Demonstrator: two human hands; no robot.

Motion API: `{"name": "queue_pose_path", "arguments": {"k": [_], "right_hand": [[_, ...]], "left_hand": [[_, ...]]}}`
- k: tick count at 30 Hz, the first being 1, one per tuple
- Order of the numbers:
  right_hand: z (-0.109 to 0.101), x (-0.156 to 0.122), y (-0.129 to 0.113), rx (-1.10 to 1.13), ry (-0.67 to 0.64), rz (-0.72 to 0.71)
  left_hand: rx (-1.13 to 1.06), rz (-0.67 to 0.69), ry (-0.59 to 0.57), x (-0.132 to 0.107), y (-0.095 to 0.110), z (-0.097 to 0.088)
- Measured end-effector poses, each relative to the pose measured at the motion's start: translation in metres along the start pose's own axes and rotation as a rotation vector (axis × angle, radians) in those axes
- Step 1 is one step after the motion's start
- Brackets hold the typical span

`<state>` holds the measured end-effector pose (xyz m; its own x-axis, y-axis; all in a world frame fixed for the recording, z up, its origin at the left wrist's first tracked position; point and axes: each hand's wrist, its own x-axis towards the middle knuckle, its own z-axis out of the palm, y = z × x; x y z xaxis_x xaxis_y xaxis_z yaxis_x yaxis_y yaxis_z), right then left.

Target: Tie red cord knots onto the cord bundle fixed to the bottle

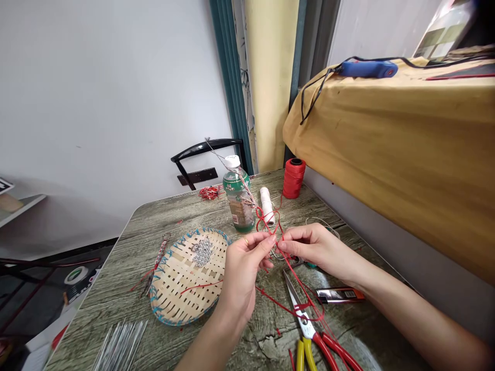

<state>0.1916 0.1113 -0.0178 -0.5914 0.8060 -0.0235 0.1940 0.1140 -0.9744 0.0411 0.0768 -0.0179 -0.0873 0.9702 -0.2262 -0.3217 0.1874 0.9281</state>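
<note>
Thumb and fingers of my left hand [247, 257] pinch a red cord [296, 275] over the table's middle. Close beside it on the right, my right hand [311, 246] pinches the same cord. Red loops rise from the fingers to a braided bundle of cords [247, 193] running up to a plastic bottle [237, 198] with a white cap. Long red ends trail down across red-handled scissors [305, 324], which lie partly open below my hands. A shallow woven bamboo basket [174, 304] holding small silvery pieces [203, 251] sits left of my left hand.
Behind my hands stand a white thread spool [266, 203] and a red spool [294, 179]. A utility knife [338, 295] lies under my right forearm; yellow-handled pliers [304, 354] are at the front. Thin metal rods [119, 348] lie front left. A cloth-covered surface [386, 144] rises on the right.
</note>
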Motion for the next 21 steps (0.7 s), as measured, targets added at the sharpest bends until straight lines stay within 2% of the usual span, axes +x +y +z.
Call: {"name": "queue_pose_path", "arguments": {"k": [5,8,11,15,18,21], "right_hand": [[-0.0043,0.0005,-0.0016,0.0,0.033,0.036],[-0.0076,-0.0002,-0.0024,0.046,0.031,0.105],[-0.009,-0.0003,-0.0009,0.183,-0.033,0.188],[-0.0091,0.0004,0.0026,0.423,-0.113,0.215],[-0.0087,0.0001,0.0033,0.553,-0.116,0.224],[-0.0068,0.0003,0.0035,0.546,-0.076,0.246]], "left_hand": [[0.062,0.035,-0.014,0.0016,0.0021,-0.0022],[0.052,0.041,-0.027,0.0028,0.0014,-0.0026],[-0.01,0.0,-0.038,0.0038,-0.0018,-0.0019],[-0.136,-0.069,-0.096,0.0034,-0.0055,-0.0013],[-0.201,-0.097,-0.139,0.0015,-0.0059,-0.0015],[-0.208,-0.119,-0.144,-0.0008,-0.0052,-0.0025]]}}
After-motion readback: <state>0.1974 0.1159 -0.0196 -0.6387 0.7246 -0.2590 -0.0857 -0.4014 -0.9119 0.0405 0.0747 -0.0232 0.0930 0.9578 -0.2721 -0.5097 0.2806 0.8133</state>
